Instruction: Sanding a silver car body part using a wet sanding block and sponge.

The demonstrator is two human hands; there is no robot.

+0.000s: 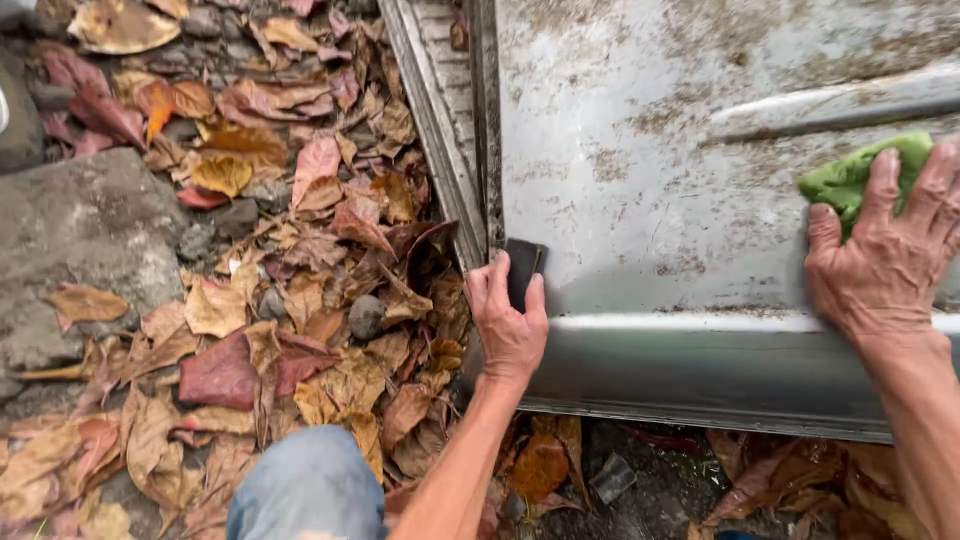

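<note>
Two bare forearms, no sleeves reaching wrist or elbow. Left hand [510,325] lean and veined, knuckles creased, nails short. Right hand [885,265] at the right edge, heavily wrinkled across the back, tendons raised, fingers long and bony. No rings, watch or gloves. Near the bottom edge, a knee [310,495] covered in faded blue denim.

Stony ground [90,230] lies covered with dry fallen leaves [300,290] and a pebble [366,316].
</note>
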